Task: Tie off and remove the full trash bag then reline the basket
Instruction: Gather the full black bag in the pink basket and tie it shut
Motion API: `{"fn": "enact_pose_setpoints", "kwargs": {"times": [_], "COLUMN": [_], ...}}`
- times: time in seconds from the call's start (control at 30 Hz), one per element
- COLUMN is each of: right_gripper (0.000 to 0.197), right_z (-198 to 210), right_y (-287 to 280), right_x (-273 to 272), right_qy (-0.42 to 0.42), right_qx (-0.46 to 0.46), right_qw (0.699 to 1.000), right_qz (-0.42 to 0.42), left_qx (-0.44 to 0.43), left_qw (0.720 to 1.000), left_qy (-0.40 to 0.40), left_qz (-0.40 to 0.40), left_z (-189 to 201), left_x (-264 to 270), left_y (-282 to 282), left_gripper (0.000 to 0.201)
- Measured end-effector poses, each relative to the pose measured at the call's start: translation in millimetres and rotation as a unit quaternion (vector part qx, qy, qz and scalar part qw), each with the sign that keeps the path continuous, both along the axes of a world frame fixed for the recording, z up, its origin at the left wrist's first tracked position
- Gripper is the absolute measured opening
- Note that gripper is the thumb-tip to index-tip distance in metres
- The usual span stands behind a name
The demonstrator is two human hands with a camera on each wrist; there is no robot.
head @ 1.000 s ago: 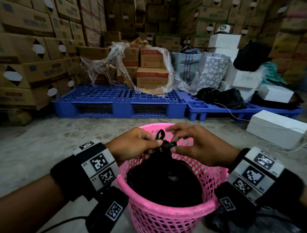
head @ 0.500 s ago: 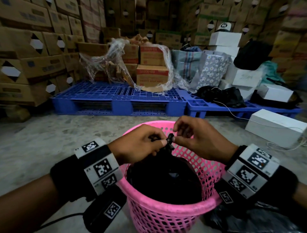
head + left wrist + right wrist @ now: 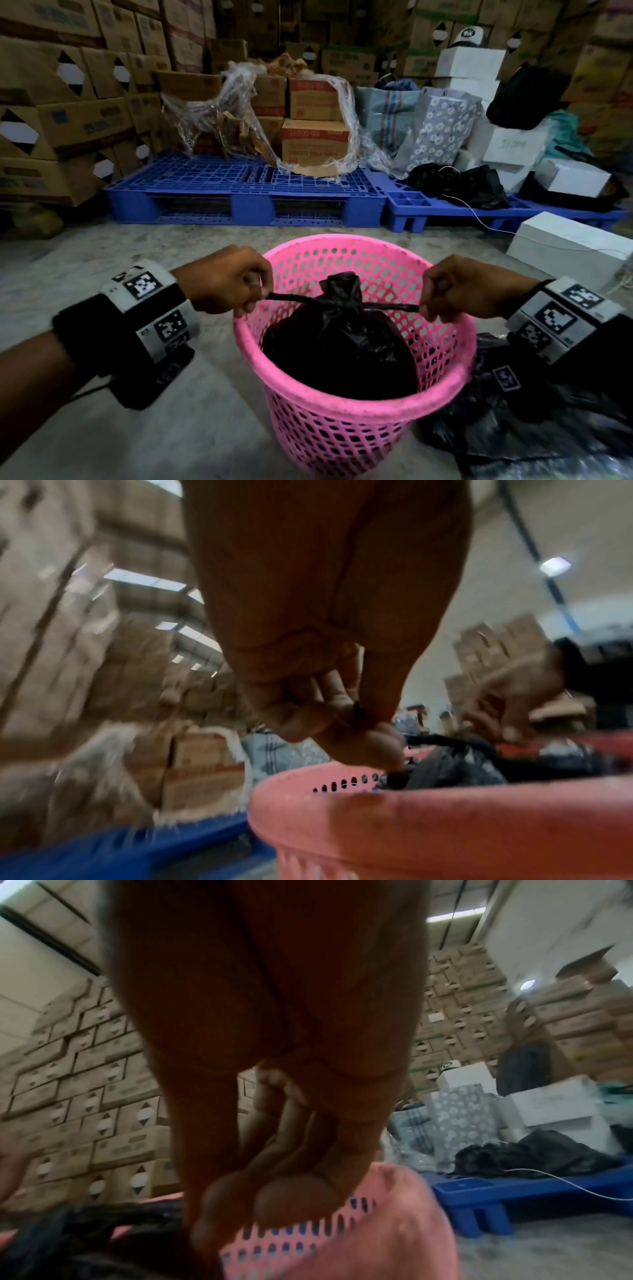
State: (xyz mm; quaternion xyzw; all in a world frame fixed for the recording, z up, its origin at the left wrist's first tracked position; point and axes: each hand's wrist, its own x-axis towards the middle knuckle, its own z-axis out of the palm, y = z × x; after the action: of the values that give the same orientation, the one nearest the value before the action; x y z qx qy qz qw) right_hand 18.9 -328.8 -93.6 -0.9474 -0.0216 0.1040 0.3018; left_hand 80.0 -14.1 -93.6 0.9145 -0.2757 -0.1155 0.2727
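Head view: your left hand (image 3: 227, 281) and right hand (image 3: 469, 287) each pinch one twisted tail of the black trash bag (image 3: 342, 346) and hold the tails apart in a straight line across the pink basket (image 3: 346, 407). That line runs side to side, level with the basket's rim, and the knot (image 3: 339, 301) sits at its middle. Above the knot, the bag's gathered neck points up. The bag sits inside the basket, below the rim. Judge the tie-off as nearly complete. Lifting the bag out and relining are not yet done. Loose black plastic (image 3: 513, 431) lies on the floor just right of the basket; whether it is the new liner cannot be told.

Left wrist view: the fingers (image 3: 342, 723) curl round a black tail, just above the basket's near rim.

Right wrist view: the fingers (image 3: 274, 1199) are curled tight over the basket's wall; the tail itself is hidden.
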Motion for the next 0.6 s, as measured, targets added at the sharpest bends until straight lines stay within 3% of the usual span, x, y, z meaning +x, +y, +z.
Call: {"fn": "enact_pose_setpoints", "kwargs": {"times": [0.07, 0.1, 0.17, 0.23, 0.37, 0.47, 0.53, 0.6], "right_gripper": [0.011, 0.009, 0.007, 0.01, 0.009, 0.008, 0.022, 0.057], "right_z": [-1.1, 1.9, 15.0, 30.5, 39.6, 33.4, 24.9, 9.0], "right_y": [0.2, 4.2, 17.3, 34.8, 66.9, 61.8, 40.1, 13.4], "right_x": [0.6, 0.4, -1.4, -4.5, -8.8, -7.4, -5.3, -3.3], "right_qy": [-0.011, -0.048, -0.125, -0.174, -0.195, -0.182, -0.193, -0.166], "right_qx": [-0.035, -0.031, 0.045, 0.124, 0.174, 0.198, 0.144, -0.038], "right_qw": [0.999, 0.998, 0.991, 0.976, 0.958, 0.957, 0.967, 0.984], "right_qz": [-0.008, -0.012, 0.006, 0.05, 0.117, 0.11, 0.08, 0.054], "left_qx": [0.045, 0.029, -0.062, -0.116, -0.108, -0.111, -0.108, -0.113], "left_qw": [0.997, 0.997, 0.997, 0.992, 0.982, 0.984, 0.986, 0.987], "left_qy": [-0.058, -0.066, -0.036, 0.005, 0.083, 0.082, 0.071, 0.066], "left_qz": [0.001, 0.001, -0.015, -0.059, -0.131, -0.117, -0.109, -0.097], "left_z": [4.3, 7.9, 19.7, 28.3, 18.4, 13.6, 13.0, 10.4], "left_x": [0.2, -0.3, -3.4, -5.4, -13.6, -8.5, -1.6, 7.5], "left_y": [-0.1, -2.8, -11.7, -26.1, -62.9, -71.8, -68.6, -62.9], "left_gripper": [0.015, 0.012, 0.008, 0.021, 0.018, 0.015, 0.01, 0.006]}}
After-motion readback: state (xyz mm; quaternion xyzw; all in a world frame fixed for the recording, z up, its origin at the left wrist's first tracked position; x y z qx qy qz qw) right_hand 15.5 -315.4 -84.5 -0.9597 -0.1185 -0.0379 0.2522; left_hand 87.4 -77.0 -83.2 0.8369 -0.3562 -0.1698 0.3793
